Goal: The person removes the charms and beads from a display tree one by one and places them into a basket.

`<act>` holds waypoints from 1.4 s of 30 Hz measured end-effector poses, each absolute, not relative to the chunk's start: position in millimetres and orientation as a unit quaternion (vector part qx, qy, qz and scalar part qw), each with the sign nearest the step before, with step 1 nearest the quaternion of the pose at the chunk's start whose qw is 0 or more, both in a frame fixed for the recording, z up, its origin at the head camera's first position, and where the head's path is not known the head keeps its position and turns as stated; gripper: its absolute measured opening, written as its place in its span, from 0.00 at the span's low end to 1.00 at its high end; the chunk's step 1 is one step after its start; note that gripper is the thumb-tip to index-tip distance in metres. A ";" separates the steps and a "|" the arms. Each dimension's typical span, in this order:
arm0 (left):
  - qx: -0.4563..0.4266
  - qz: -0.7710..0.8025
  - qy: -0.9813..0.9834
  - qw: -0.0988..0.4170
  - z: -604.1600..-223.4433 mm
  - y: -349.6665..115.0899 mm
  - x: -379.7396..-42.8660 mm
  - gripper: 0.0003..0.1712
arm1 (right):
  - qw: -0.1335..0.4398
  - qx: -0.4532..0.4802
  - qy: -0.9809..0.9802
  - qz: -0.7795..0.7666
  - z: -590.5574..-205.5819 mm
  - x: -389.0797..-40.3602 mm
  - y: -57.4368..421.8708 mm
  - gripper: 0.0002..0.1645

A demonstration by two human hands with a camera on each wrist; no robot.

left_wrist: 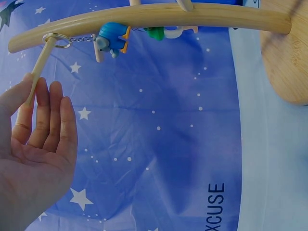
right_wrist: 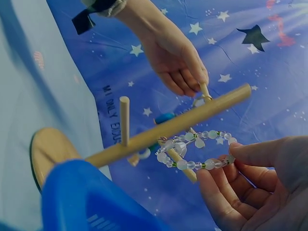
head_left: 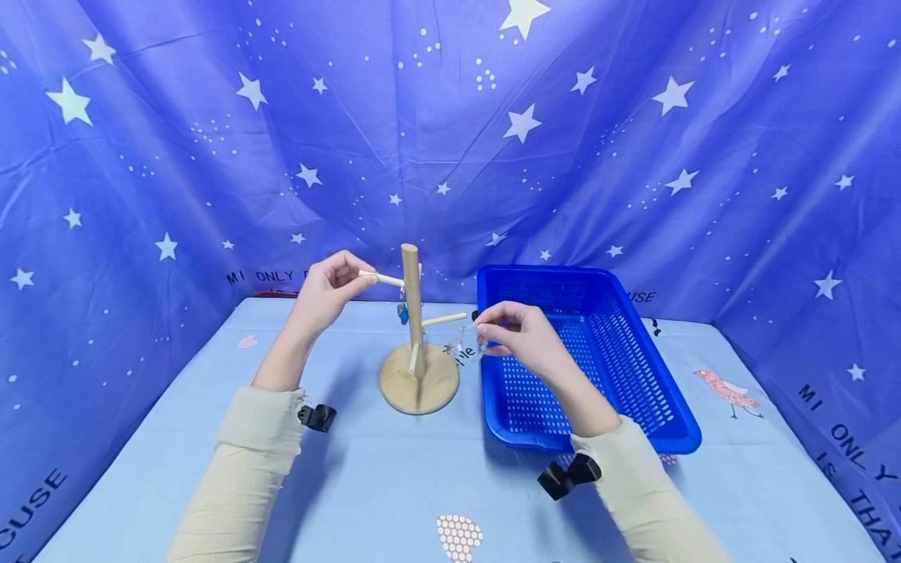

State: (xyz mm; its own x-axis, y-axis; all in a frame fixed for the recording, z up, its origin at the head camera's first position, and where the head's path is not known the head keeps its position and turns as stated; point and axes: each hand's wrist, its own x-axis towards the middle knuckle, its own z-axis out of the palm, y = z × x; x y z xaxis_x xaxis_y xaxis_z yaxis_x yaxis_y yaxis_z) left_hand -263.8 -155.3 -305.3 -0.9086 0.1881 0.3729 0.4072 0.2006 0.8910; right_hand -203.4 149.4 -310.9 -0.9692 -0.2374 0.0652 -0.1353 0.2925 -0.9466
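A wooden peg stand [head_left: 412,313] with a round base stands upright on the table. My left hand [head_left: 325,294] pinches the end of its upper left peg [head_left: 383,277]. On that peg hangs a keychain with a blue figure [left_wrist: 113,38], its ring around the peg close to the post. Another hanging charm, partly green [left_wrist: 155,32], shows behind the post. Right of the stand, my right hand [head_left: 519,335] pinches a bracelet of clear and white beads [right_wrist: 192,164] between thumb and fingers. In the right wrist view the bracelet overlaps a peg; I cannot tell whether they touch.
A blue plastic basket [head_left: 591,446] stands right of the stand, partly beneath my right hand. The table has a light blue printed cloth [head_left: 394,493]. Behind it hangs a blue curtain with stars [head_left: 450,141].
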 end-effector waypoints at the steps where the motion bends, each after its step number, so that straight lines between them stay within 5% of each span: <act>1: -0.193 -0.602 -0.769 0.091 -305.5 -155.4 -263.9 0.04 | 0.041 -0.114 0.803 -0.583 -310.6 -204.1 151.6 0.13; 15: -0.197 -0.604 -0.767 0.092 -304.2 -154.9 -263.4 0.10 | 0.011 -0.082 0.815 -0.573 -311.8 -218.1 177.6 0.13; 22: -0.195 -0.603 -0.768 0.092 -304.6 -155.3 -263.7 0.03 | 0.007 -0.069 0.819 -0.569 -315.5 -226.7 188.4 0.16; 42: -0.194 -0.605 -0.767 0.088 -304.9 -155.6 -264.8 0.09 | 0.033 -0.029 0.827 -0.561 -331.2 -262.1 206.7 0.16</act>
State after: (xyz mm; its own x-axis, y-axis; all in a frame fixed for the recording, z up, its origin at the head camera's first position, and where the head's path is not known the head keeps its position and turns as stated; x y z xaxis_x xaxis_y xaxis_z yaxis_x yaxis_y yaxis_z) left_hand -264.8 -155.6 -304.9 -0.9094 0.1912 0.3694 0.4039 0.1934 0.8941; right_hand -262.1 206.7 -331.2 -0.9961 -0.0853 -0.0223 -0.0108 0.3696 -0.9291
